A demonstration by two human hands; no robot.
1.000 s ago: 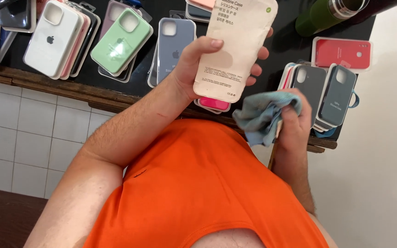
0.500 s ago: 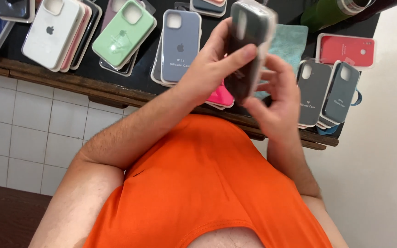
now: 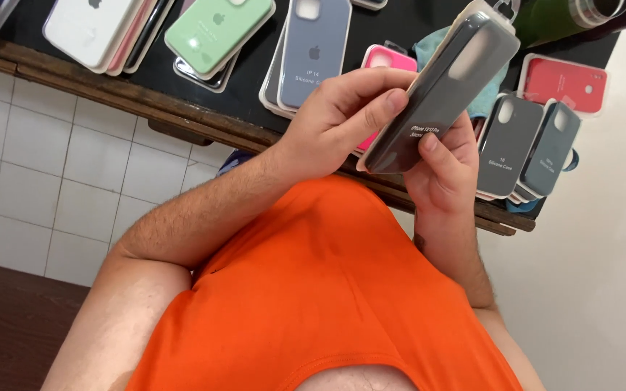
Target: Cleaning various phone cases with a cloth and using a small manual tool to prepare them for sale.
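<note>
— What are the hands doing over the display table?

— Both are closing on one dark grey boxed phone case. The left hand is clamping the pack's near long edge, fingers curled over the front and thumb pressed along the side; the right hand is cupping the lower end from beneath, thumb resting on the printed face. Neither grip is slack, and the pack is being held tilted, clear of the table and above the orange shirt.

— Which stage does that look like?

— By the look of it, inspection: the pack is being turned in the hands. Any further turning seems to call for the right hand to go on bearing the weight while the left shifts its hold.

— And around that grey pack?

— Just behind it a teal cloth is lying on the black tabletop. A pink case is peeking out beside the left hand's fingers, with a blue-grey case and a mint green case farther that way. Beyond the right hand, two dark cases and a red case are lying. A dark green bottle is lying beyond the pack's far end. The table has a wooden edge; a white tiled wall lies beyond it.
</note>
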